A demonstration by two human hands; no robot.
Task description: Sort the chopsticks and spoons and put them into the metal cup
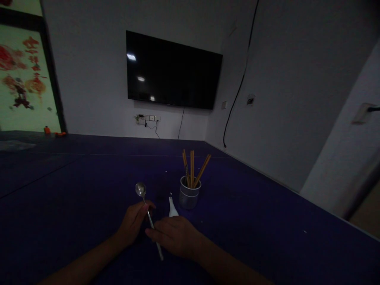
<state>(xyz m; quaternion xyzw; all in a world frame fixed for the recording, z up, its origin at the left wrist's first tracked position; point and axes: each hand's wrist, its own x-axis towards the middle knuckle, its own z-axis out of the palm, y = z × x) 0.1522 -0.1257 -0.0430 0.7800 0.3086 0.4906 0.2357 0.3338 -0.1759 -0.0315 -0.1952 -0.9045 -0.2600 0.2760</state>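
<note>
A long-handled metal spoon (pixel 150 220) slants between my hands, its bowl up at the far left end and its handle tip toward me. My left hand (pixel 134 220) is closed on the handle below the bowl. Farther down, the fingers of my right hand (pixel 176 236) close around the same handle. Just beyond my right hand lies a white spoon (pixel 172 206), partly hidden by that hand. Behind it to the right stands a grey metal cup (pixel 189 198) with several wooden chopsticks (pixel 192 168) leaning in it.
The dark blue tabletop (pixel 89 190) has small white specks on it. A clear plastic sheet (pixel 16 145) and small orange objects (pixel 60 134) lie at the far left. On the wall hang a black television (pixel 173 73) and a loose dark cable (pixel 237 95).
</note>
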